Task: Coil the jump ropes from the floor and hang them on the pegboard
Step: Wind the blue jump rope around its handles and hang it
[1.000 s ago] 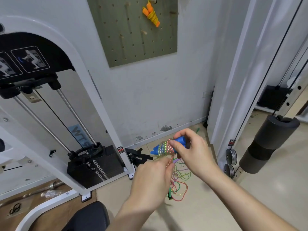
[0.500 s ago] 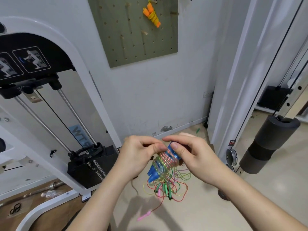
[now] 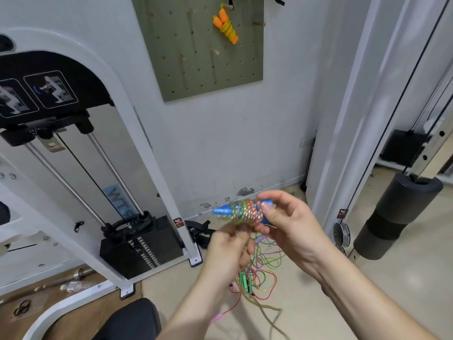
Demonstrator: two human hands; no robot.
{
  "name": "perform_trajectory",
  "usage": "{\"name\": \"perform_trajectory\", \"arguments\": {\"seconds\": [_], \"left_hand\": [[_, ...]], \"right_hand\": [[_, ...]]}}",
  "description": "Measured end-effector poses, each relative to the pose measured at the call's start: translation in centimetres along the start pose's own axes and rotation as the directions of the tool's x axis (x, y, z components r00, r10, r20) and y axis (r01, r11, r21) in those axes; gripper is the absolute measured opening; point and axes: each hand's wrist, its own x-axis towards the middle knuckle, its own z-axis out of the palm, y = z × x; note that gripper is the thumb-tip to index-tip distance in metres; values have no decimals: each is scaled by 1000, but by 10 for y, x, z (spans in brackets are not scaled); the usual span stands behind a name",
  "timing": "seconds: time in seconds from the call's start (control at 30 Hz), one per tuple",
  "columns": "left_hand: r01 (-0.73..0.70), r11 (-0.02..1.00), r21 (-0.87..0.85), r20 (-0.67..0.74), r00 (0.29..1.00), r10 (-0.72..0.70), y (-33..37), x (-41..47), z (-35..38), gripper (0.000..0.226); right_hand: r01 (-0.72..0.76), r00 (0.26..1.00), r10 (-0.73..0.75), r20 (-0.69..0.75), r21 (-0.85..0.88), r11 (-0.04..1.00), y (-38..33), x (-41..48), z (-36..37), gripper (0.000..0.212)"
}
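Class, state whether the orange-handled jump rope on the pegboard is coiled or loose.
Coiled: the jump rope has yellow cord wound round its orange handles.

Jump rope (image 3: 241, 210) above loose ropes (image 3: 264, 273) on floor (image 3: 392, 290), weight stack (image 3: 144, 244) left, pegboard (image 3: 196, 69) behind.

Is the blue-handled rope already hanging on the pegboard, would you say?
No, the right hand holds the blue-handled rope well below the pegboard.

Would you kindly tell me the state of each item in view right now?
Blue-handled jump rope: partly wound round its handles, held up.
Right hand: grips that rope's handles.
Left hand: grips the rope's loose cord.
Orange jump rope: coiled, hanging on the pegboard.
Green-handled and pink-handled ropes: tangled on the floor.
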Motion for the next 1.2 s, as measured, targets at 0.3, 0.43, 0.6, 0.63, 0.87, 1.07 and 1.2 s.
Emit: {"name": "perform_trajectory", "arguments": {"seconds": [0.3,0.43,0.6,0.63,0.87,1.07,1.2], "left_hand": [[-415,-121,902,423,790,444,7,-24,-14,26],[-488,-174,856,501,694,517,23,-12,-35,36],[-567,280,775,393,779,489,48,3,-52,21],[-527,443,725,321,828,460,49,4,-50,11],[-69,997,32,121,991,65,33,7,-32,32],[-55,986,157,-13,998,58,-3,-14,0,27],[-453,336,826,265,838,478,-13,-28,-15,21]], "right_hand": [[198,942,-331,54,-887,418,27,0,-22,18],[317,936,-253,246,-901,296,19,-3,-21,13],[528,849,-180,497,-818,229,2,-12,-13,27],[534,846,-178,503,-809,246,-1,-13,-13,28],[173,960,-42,276,-472,865,-14,-22,-3,18],[74,996,-77,-45,-70,995,4,-8,-8,14],[176,952,-281,-125,-527,831,17,-2,-27,18]]}}
